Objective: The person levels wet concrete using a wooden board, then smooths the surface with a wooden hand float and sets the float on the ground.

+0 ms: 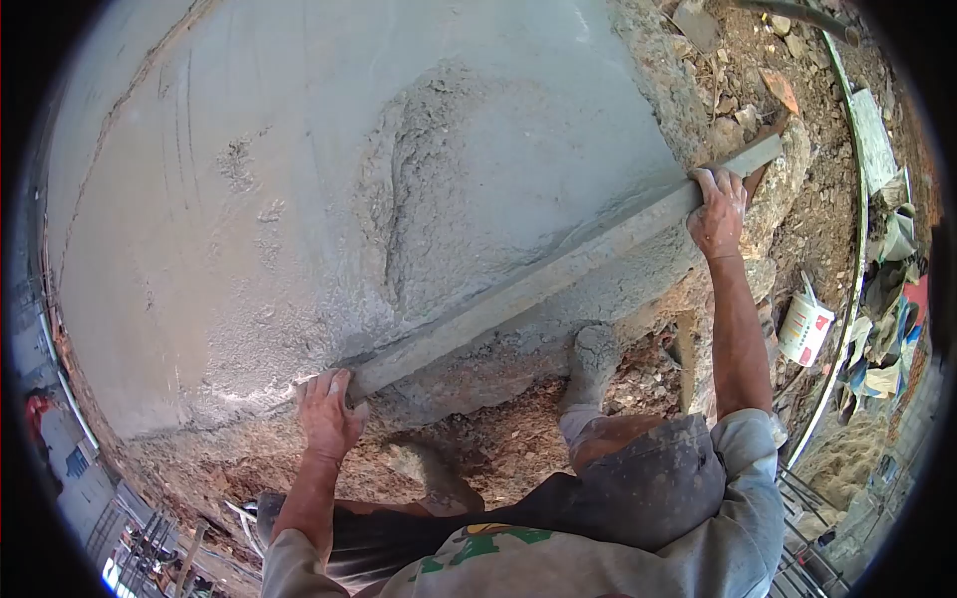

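A long, straight screed board, coated in grey cement, lies slantwise across wet concrete. My left hand is closed on its lower left end, thumb and fingers curled at the edge. Toward the upper right end, my right hand wraps its fingers over the top of the board. Behind the board the surface is smooth in places, with a rough raised ridge of concrete near the middle. Cement smears both hands.
Rubble and soil border the slab on the right, where a white bucket stands by a pale long rail. Cloths and sacks lie beyond it. My cement-covered boot is near the slab's front edge. Metal bars sit lower left.
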`<control>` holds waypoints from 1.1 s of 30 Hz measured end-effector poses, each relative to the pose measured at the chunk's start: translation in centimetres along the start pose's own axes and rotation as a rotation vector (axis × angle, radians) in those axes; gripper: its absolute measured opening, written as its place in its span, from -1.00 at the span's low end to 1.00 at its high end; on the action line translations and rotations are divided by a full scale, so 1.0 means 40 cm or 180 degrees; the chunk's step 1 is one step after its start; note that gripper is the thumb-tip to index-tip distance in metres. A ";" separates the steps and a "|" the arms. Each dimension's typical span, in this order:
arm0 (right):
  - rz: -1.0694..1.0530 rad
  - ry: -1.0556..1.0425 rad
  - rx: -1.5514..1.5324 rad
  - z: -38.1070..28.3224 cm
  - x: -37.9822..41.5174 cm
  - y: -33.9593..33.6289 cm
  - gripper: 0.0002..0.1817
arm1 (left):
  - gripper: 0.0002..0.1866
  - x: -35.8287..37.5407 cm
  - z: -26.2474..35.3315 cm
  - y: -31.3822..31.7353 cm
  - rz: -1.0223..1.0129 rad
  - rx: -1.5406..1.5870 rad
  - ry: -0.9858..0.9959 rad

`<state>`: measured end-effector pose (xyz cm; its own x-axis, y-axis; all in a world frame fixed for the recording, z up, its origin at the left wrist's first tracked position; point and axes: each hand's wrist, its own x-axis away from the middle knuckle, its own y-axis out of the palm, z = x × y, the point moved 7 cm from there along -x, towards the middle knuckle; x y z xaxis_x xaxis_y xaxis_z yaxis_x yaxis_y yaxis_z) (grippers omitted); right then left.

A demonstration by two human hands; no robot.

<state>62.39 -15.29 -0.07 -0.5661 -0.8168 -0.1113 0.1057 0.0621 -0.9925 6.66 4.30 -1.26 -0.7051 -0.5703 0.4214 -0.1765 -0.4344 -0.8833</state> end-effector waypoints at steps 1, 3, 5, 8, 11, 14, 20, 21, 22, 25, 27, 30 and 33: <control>-0.0184 0.0005 0.0063 -0.003 -0.010 0.013 -0.50 | -0.38 -0.002 -0.005 0.000 0.0021 0.0022 -0.0074; -0.0301 -0.0033 0.0131 -0.032 -0.022 0.013 -0.49 | -0.38 0.009 -0.017 0.002 0.0060 0.0094 -0.0219; -0.0185 -0.0060 0.0081 -0.093 -0.003 -0.011 -0.47 | -0.38 0.057 -0.075 0.008 0.0007 -0.0116 -0.0367; -0.0242 -0.0074 0.0102 -0.211 0.016 -0.048 -0.45 | -0.38 0.125 -0.165 0.024 -0.0047 -0.0076 -0.0509; -0.0604 0.0120 0.0265 -0.254 0.035 -0.058 -0.45 | -0.39 0.165 -0.204 0.028 -0.0119 0.0031 -0.0656; -0.0779 0.0668 0.0393 -0.266 0.094 -0.088 -0.45 | -0.40 0.184 -0.210 0.029 0.0025 0.0006 -0.0477; -0.0940 0.1688 0.0714 -0.228 0.310 -0.055 -0.54 | -0.41 0.190 -0.207 0.041 0.0047 0.0126 -0.0162; -0.1016 0.1916 0.0442 -0.197 0.360 -0.007 -0.53 | -0.41 0.196 -0.206 0.047 -0.0016 0.0157 -0.0122; -0.1059 0.2144 0.0180 -0.141 0.403 0.068 -0.51 | -0.41 0.204 -0.213 0.055 -0.0018 0.0150 -0.0047; -0.1160 0.1710 0.0700 -0.056 0.448 0.225 -0.40 | -0.41 0.203 -0.207 0.059 0.0123 0.0174 -0.0048; -0.1228 0.2672 -0.0164 -0.194 0.428 0.102 -0.18 | -0.40 0.213 -0.204 0.039 0.0140 0.0060 -0.0205; -0.1249 0.3039 -0.0715 -0.334 0.381 0.071 0.06 | -0.38 0.229 -0.211 0.055 0.0505 -0.0228 -0.0424; -0.1032 0.3173 -0.1177 -0.368 0.376 0.088 0.04 | -0.39 0.218 -0.222 0.090 0.0314 -0.0313 -0.0454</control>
<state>42.21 -18.91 -5.99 -0.9440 -0.0087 0.3299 -0.3228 0.2320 -0.9176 -6.23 3.96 -2.57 -0.6190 -0.7027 0.3506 -0.1826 -0.3055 -0.9345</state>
